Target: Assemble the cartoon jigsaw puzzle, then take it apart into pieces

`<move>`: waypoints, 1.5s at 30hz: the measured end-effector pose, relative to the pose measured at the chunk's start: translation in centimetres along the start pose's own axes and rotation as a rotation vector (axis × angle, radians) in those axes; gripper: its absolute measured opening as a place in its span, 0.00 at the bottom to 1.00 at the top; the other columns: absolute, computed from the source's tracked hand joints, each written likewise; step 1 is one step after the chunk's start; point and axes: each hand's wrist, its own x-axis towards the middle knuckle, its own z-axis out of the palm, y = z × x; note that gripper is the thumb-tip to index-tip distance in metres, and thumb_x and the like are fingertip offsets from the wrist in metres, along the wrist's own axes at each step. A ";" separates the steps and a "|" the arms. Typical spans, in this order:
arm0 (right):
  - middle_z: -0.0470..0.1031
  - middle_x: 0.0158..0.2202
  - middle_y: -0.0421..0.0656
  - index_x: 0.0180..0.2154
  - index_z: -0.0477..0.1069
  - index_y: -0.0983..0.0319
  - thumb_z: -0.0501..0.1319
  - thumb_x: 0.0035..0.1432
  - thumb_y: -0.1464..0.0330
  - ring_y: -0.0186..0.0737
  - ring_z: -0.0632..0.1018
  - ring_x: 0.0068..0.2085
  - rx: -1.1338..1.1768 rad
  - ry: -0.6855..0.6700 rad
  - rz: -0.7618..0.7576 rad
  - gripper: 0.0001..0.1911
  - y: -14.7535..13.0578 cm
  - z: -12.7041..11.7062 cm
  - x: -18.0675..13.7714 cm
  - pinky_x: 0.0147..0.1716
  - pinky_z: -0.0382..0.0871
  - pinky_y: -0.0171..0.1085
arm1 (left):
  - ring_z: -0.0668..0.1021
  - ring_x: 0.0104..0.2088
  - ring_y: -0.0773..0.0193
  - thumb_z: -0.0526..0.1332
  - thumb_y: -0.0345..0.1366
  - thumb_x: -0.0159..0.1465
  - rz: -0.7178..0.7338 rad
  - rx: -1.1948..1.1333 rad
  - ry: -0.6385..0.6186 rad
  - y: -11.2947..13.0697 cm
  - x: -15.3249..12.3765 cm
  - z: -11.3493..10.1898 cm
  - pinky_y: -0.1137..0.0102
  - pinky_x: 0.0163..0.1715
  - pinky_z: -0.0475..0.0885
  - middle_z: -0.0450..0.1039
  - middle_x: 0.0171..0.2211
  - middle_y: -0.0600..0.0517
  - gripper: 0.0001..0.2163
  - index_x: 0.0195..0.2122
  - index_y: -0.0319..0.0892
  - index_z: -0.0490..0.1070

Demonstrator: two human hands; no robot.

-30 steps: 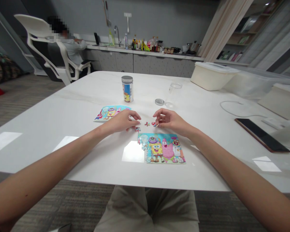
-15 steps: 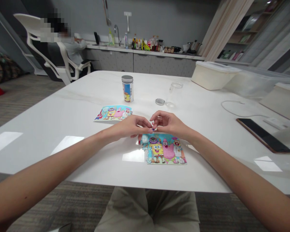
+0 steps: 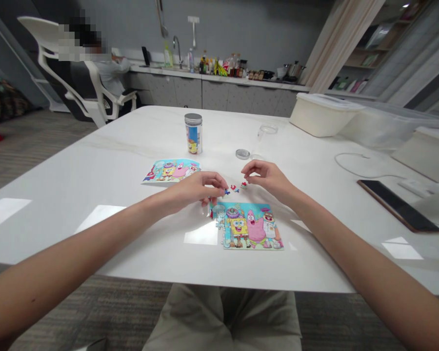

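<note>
A partly built cartoon jigsaw puzzle (image 3: 249,226) lies flat on the white table (image 3: 106,165) in front of me. My left hand (image 3: 193,191) hovers at its upper left corner, fingers curled, pinching a small blue piece (image 3: 226,191). My right hand (image 3: 269,176) is just above the puzzle's top edge, fingertips pinched by a small red piece (image 3: 243,185). Two or three loose pieces (image 3: 234,188) lie between the hands. A printed reference picture (image 3: 171,170) lies to the left.
A puzzle tin with a metal lid (image 3: 193,133) stands behind the picture; a loose lid (image 3: 242,154) and a clear cup (image 3: 265,130) lie further right. A phone (image 3: 398,204), a cable (image 3: 354,168) and white bins (image 3: 324,113) are on the right. A person sits in a white chair (image 3: 76,68) at back left.
The hands met over the puzzle's top edge half a second ago and have since parted; my right hand moved up and right, my left stayed with a blue piece.
</note>
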 end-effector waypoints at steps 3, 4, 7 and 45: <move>0.73 0.36 0.44 0.32 0.73 0.61 0.58 0.49 0.76 0.40 0.74 0.37 -0.273 0.048 0.046 0.08 1.2 -0.4 0.3 0.40 0.71 0.43 | 0.71 0.24 0.71 0.64 0.33 0.56 -0.021 0.000 0.028 0.2 0.1 -0.1 0.74 0.20 0.61 0.71 0.28 0.53 0.04 0.32 0.40 0.73; 0.73 0.37 0.45 0.32 0.74 0.61 0.57 0.50 0.76 0.40 0.74 0.37 -0.360 0.043 0.036 0.09 1.4 -0.3 0.2 0.40 0.71 0.43 | 0.71 0.24 0.71 0.64 0.33 0.57 -0.032 -0.001 0.035 0.2 0.1 -0.1 0.74 0.20 0.61 0.70 0.28 0.53 0.04 0.32 0.40 0.73; 0.72 0.39 0.47 0.34 0.76 0.60 0.59 0.53 0.74 0.41 0.75 0.37 -0.564 -0.023 -0.027 0.08 1.3 0.1 -0.1 0.42 0.71 0.44 | 0.72 0.26 0.69 0.64 0.35 0.57 -0.066 -0.008 0.046 0.1 0.1 -0.1 0.73 0.23 0.64 0.71 0.27 0.53 0.05 0.33 0.40 0.73; 0.71 0.28 0.41 0.27 0.67 0.59 0.63 0.47 0.70 0.38 0.71 0.30 -0.450 -0.173 0.118 0.04 0.5 -0.9 -0.3 0.32 0.65 0.40 | 0.80 0.35 0.60 0.66 0.38 0.55 -0.137 -0.200 -0.009 -0.6 0.4 -0.3 0.67 0.36 0.71 0.73 0.27 0.51 0.10 0.30 0.40 0.66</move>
